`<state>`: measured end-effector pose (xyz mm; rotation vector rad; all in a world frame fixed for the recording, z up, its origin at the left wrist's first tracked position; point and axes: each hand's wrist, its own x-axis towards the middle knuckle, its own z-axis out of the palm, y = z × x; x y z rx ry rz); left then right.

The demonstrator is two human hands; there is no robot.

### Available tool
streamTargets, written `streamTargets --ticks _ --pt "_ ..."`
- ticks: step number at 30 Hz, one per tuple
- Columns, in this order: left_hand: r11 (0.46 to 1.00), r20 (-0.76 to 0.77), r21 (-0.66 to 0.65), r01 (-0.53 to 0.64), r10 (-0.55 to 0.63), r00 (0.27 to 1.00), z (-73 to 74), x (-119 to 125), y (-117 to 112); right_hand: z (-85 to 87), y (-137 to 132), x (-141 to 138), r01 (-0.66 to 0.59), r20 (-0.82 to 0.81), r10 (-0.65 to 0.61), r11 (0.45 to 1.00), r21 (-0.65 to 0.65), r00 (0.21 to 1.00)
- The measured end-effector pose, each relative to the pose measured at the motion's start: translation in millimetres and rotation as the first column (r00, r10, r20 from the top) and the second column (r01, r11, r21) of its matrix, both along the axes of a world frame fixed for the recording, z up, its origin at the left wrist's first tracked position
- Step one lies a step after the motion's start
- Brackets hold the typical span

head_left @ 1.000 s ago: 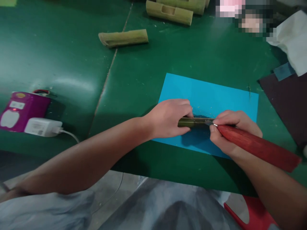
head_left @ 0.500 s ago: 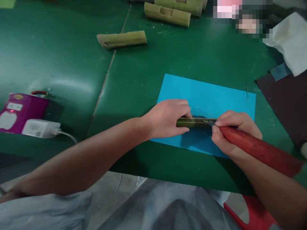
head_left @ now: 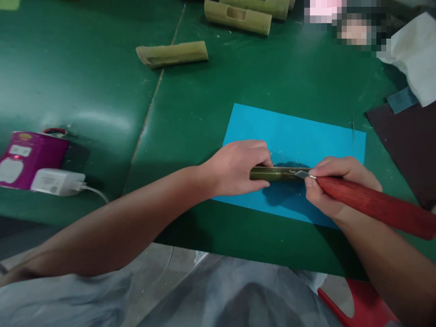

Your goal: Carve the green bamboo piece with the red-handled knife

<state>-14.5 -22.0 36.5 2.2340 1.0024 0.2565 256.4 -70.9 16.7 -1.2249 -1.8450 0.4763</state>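
Observation:
My left hand [head_left: 243, 167] is closed around the left part of a slim green bamboo piece [head_left: 281, 174], which lies level above a blue sheet [head_left: 289, 129]. In my right hand [head_left: 335, 184] is a carving knife [head_left: 371, 200] with a thick red wooden handle, gripped close to its short metal blade. The blade's tip rests at the bamboo's upper surface, where a thin curled shaving stands up. Small shavings are scattered on the blue sheet behind the bamboo. My right fingers cover the bamboo's right end.
A cut bamboo length [head_left: 173, 53] and a notched bamboo tube [head_left: 238, 17] lie farther back on the green table [head_left: 112, 86]. On the left stands a purple box [head_left: 34, 156] with a white charger [head_left: 58, 181] and cable. Dark sheet [head_left: 402, 141] and white cloth [head_left: 412, 59] lie right.
My right hand and the knife have shifted slightly right, showing more of the blade. The handle's rear end has swung up. My left hand keeps its hold on the bamboo.

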Motion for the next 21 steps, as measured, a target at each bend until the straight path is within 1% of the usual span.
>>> streamTargets --ticks 3,5,9,12,14,16,19,21 --pt "1.000 -0.010 0.000 0.002 -0.002 1.000 0.3 0.6 0.4 -1.2 -0.5 0.3 -0.009 -0.057 0.007 0.999 -0.033 0.998" --pt "1.000 -0.013 0.000 0.001 -0.001 1.000 0.5 1.0 0.7 -2.2 -0.2 0.7 -0.020 -0.077 0.017 0.999 -0.034 0.997" --pt "1.000 -0.019 -0.003 -0.002 0.002 1.000 1.0 1.0 1.1 -3.6 2.5 1.4 -0.002 -0.113 0.000 1.000 -0.016 0.994" --pt "1.000 -0.019 -0.009 -0.005 0.005 1.000 0.9 0.4 1.1 -3.3 4.3 1.8 -0.037 -0.172 0.033 0.999 -0.018 0.985" --pt "1.000 -0.017 -0.016 -0.006 0.006 1.000 0.8 -0.1 1.1 -2.4 4.6 2.9 -0.056 -0.192 0.046 0.997 -0.045 0.980" --pt "1.000 -0.010 -0.017 -0.010 0.010 1.000 0.6 -0.4 1.1 -1.3 4.7 4.9 -0.068 -0.177 0.055 0.996 -0.065 0.983" --pt "1.000 -0.011 -0.013 -0.012 0.012 1.000 0.6 -0.2 1.3 0.5 4.7 7.1 -0.117 -0.134 0.110 0.992 -0.046 0.985" --pt "1.000 -0.019 -0.014 -0.009 0.009 1.000 0.6 0.3 1.4 1.6 4.2 6.2 -0.120 -0.129 0.115 0.992 -0.037 0.985"
